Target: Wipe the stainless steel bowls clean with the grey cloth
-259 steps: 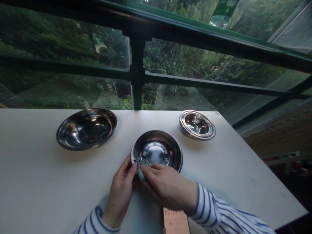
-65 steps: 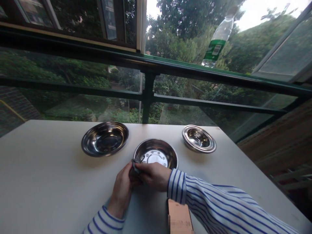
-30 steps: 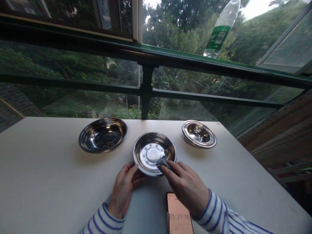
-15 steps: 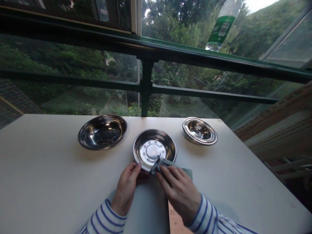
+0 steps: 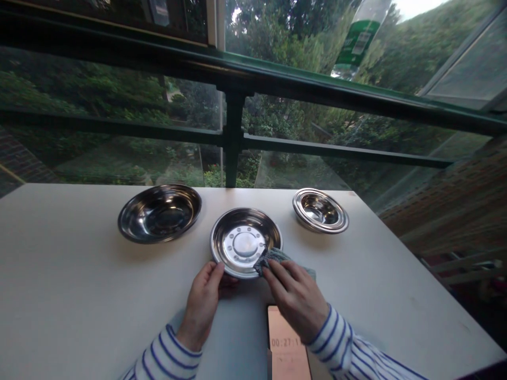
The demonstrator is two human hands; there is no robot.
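A round steel bowl (image 5: 245,244) with a ring of small dimples in its base is tilted toward me near the middle of the white table. My left hand (image 5: 203,301) grips its near-left rim, thumb on top and fingers underneath. Bunched in my right hand (image 5: 297,295) is a grey-green cloth (image 5: 273,257), pressed against the bowl's inner wall at the lower right. Part of the cloth hangs out beyond the fingers, and some of it is hidden beneath them.
On the white table (image 5: 71,295), a larger steel bowl (image 5: 160,216) stands back left and smaller, wide-rimmed steel bowls (image 5: 320,211) back right. A phone (image 5: 288,343) showing a timer lies under my right wrist. Behind are a green railing (image 5: 158,63) and a plastic bottle (image 5: 358,39).
My right hand and the cloth have shifted right along the bowl's rim. The view has turned slightly, and more of the phone now shows.
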